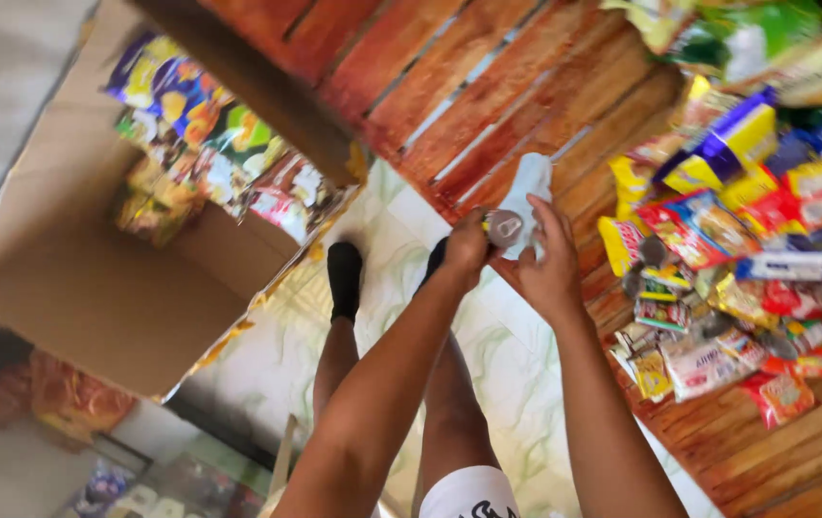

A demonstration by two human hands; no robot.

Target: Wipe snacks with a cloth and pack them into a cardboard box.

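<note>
Both my hands meet over the edge of a red wooden slatted platform. My left hand pinches a small round silvery object, maybe a tape roll. My right hand holds a pale blue-white plastic bag that sticks up above my fingers. The two hands touch around these items. My legs and dark socks show below, standing on a marbled tile floor.
An open cardboard box at the left holds several colourful snack packets. A heap of snack packets and small sachets covers the platform's right side. A glass counter sits at lower left.
</note>
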